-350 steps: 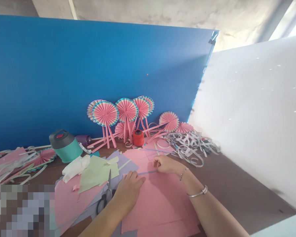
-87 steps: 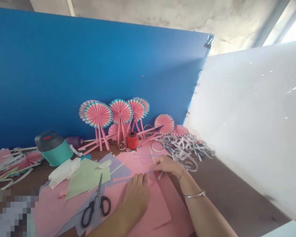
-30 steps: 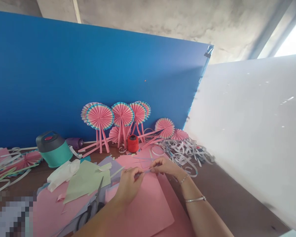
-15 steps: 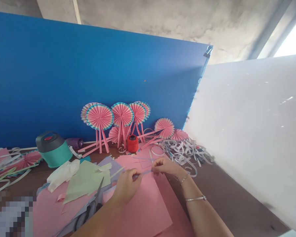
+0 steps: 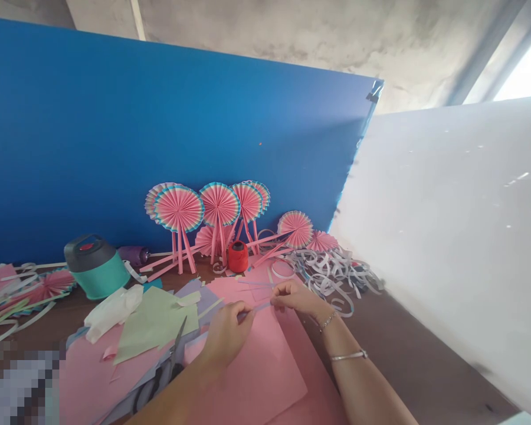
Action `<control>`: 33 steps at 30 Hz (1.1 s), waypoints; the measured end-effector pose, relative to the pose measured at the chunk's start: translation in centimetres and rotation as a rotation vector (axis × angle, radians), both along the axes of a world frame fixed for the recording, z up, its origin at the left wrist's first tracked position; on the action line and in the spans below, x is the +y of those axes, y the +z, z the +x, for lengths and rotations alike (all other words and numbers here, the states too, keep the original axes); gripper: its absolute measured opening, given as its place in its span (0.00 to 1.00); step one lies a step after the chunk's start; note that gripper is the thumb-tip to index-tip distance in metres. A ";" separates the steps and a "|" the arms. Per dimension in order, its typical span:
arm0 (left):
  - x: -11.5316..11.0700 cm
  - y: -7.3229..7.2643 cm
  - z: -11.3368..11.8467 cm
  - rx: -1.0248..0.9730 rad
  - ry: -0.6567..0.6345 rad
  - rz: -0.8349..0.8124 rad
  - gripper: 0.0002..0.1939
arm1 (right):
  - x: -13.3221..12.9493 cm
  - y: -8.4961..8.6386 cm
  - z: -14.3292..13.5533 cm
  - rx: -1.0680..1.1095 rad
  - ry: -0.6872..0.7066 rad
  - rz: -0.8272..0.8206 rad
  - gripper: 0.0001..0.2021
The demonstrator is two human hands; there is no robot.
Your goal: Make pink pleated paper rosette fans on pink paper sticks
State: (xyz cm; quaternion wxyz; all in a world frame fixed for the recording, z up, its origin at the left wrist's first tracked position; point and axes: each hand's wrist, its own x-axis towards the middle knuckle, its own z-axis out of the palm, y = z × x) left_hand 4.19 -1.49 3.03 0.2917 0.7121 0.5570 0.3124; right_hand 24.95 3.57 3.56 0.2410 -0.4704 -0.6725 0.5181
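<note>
Between my two hands stretches a thin lavender paper strip (image 5: 262, 306). My left hand (image 5: 230, 327) pinches one end, thumb against the curled fingers. The other end is pinched in my right hand (image 5: 291, 297), its fingertips pressed together. Both hands hover just over pink paper sheets (image 5: 256, 366) stacked on the table. Another narrow lavender strip (image 5: 256, 284) lies just beyond them. Scissors (image 5: 172, 354) rest on the papers left of my left forearm, their handles partly hidden by it.
Pink pleated paper fans (image 5: 179, 209) lean against a blue board (image 5: 203, 118). A red container (image 5: 238, 257) stands before them. Curled white strips (image 5: 336, 271) pile up at right. On the left are a teal container (image 5: 100, 271), green paper (image 5: 153, 321) and a crumpled white piece (image 5: 114, 313).
Both hands keep their pinch on the strip. My right hand has shifted very slightly left; otherwise the scene looks the same.
</note>
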 end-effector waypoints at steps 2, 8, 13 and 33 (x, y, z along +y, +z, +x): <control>0.1 0.0 -0.2 -0.018 0.014 0.009 0.12 | 0.4 -0.4 0.7 0.037 -0.033 0.005 0.14; 0.1 -0.5 -0.6 -0.039 -0.025 0.021 0.14 | 2.0 -1.4 4.0 -0.091 -0.548 0.242 0.20; -0.1 -2.4 0.1 0.012 -0.131 0.258 0.13 | 1.8 -1.7 3.0 -0.302 -0.672 0.412 0.14; -2.2 -2.0 0.9 0.608 -0.306 0.312 0.17 | -0.2 -1.7 -2.5 -0.911 -0.510 0.326 0.11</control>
